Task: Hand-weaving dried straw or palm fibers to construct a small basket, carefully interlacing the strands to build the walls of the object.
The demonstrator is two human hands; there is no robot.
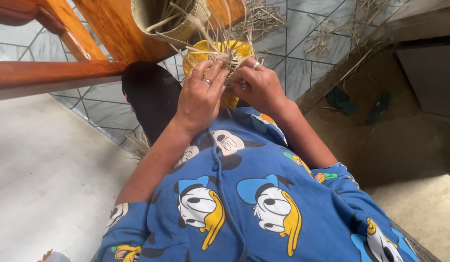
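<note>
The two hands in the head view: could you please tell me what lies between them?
In the head view, the yellow woven basket with its pale straw strands sits between the left hand and right hand.

A woven basket [162, 19] beside wooden furniture [55, 73], 2 sandals [361, 104].

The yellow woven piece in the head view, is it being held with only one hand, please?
No: both the left hand and the right hand grip the yellow woven piece from either side.

Both hands work close together over her lap: the left hand [200, 94] and right hand [256, 85] pinch pale straw strands on a small yellow woven piece [205, 52]. Beyond it sits a woven basket [159, 19] beside a wooden chair [89, 34], with loose straw [327, 34] scattered on the tiled floor farther right.
</note>
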